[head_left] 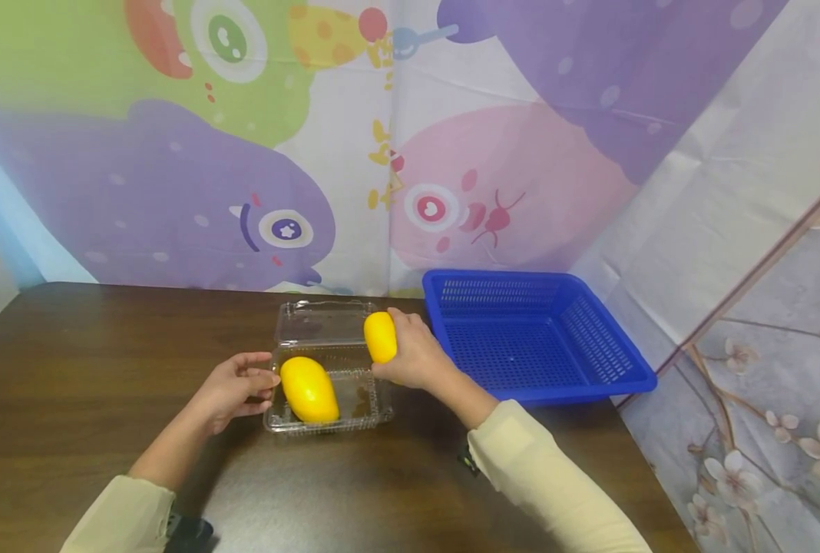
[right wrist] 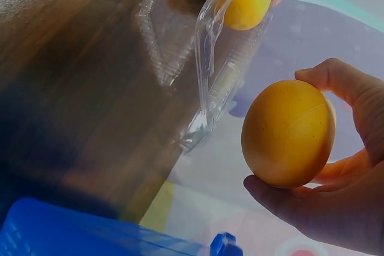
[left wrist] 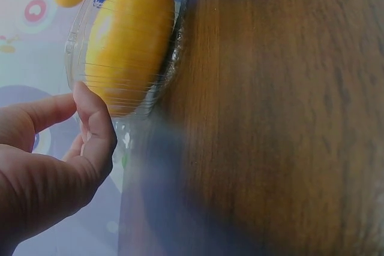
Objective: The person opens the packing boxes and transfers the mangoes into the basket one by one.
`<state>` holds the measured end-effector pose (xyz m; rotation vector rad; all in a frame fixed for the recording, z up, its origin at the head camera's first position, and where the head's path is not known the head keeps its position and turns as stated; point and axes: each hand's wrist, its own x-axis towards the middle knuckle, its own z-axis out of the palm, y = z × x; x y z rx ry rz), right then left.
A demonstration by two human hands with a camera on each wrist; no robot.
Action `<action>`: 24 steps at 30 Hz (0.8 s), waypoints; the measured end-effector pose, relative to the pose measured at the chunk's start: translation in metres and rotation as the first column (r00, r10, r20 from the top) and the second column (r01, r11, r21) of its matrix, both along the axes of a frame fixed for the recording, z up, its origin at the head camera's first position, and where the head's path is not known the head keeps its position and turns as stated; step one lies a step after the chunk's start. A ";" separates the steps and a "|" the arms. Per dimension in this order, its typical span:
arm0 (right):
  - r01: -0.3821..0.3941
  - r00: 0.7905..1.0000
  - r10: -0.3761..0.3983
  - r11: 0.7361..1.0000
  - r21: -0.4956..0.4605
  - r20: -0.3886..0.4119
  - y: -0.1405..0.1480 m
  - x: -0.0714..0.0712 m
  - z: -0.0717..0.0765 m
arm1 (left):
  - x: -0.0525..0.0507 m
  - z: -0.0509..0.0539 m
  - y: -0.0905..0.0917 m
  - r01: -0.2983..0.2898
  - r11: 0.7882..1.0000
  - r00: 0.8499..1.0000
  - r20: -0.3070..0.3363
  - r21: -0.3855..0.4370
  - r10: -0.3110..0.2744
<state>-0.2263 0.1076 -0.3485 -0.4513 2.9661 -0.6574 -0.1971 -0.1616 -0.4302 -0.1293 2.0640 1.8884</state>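
One yellow mango (head_left: 309, 390) lies in the left part of a clear plastic clamshell box (head_left: 358, 399), whose lid stands open at the back. A second yellow mango (head_left: 380, 336) is gripped by my right hand (head_left: 415, 352) above the box's right side; in the right wrist view that mango (right wrist: 288, 133) sits between thumb and fingers, clear of the box. At the box's left wall, my left hand (head_left: 233, 390) has its thumb and fingertips bent at the rim, and the left wrist view shows the fingertips (left wrist: 81, 91) pinching the edge.
A blue plastic basket (head_left: 507, 396) stands to the right of the box on the brown wooden table (head_left: 106, 369). Behind the table hangs a cloth (head_left: 355, 153) with cartoon figures, and a floral cloth (head_left: 762, 384) hangs at the right.
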 end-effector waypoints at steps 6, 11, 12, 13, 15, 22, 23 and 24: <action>0.003 1.000 -0.003 1.000 0.010 -0.019 0.005 -0.002 0.001 | 0.000 0.000 -0.001 -0.001 1.000 1.000 -0.002 0.001 0.001; 0.004 1.000 -0.004 1.000 0.009 -0.026 0.009 -0.003 0.002 | 0.001 0.001 0.000 -0.002 1.000 1.000 0.001 0.000 0.002; 0.004 1.000 -0.004 1.000 0.007 -0.024 0.009 -0.003 0.002 | 0.001 0.001 0.000 -0.002 1.000 1.000 0.001 -0.001 0.002; 0.004 1.000 -0.004 1.000 0.004 -0.023 0.010 -0.004 0.002 | 0.001 0.000 0.000 -0.002 1.000 1.000 0.000 -0.002 0.002; 0.003 1.000 -0.003 1.000 0.000 -0.018 0.011 -0.004 0.002 | 0.001 0.000 0.000 -0.003 1.000 1.000 0.000 -0.004 0.003; 0.007 1.000 -0.007 1.000 0.008 -0.014 0.015 -0.004 0.004 | 0.000 0.000 0.000 -0.002 1.000 1.000 0.003 0.005 0.002; 0.009 1.000 -0.009 1.000 0.008 -0.015 0.015 -0.004 0.004 | 0.000 0.001 0.000 -0.001 1.000 1.000 0.002 0.006 0.001; 0.010 1.000 -0.010 1.000 0.007 -0.015 0.016 -0.004 0.005 | 0.000 0.001 0.000 -0.001 1.000 1.000 0.002 0.007 0.001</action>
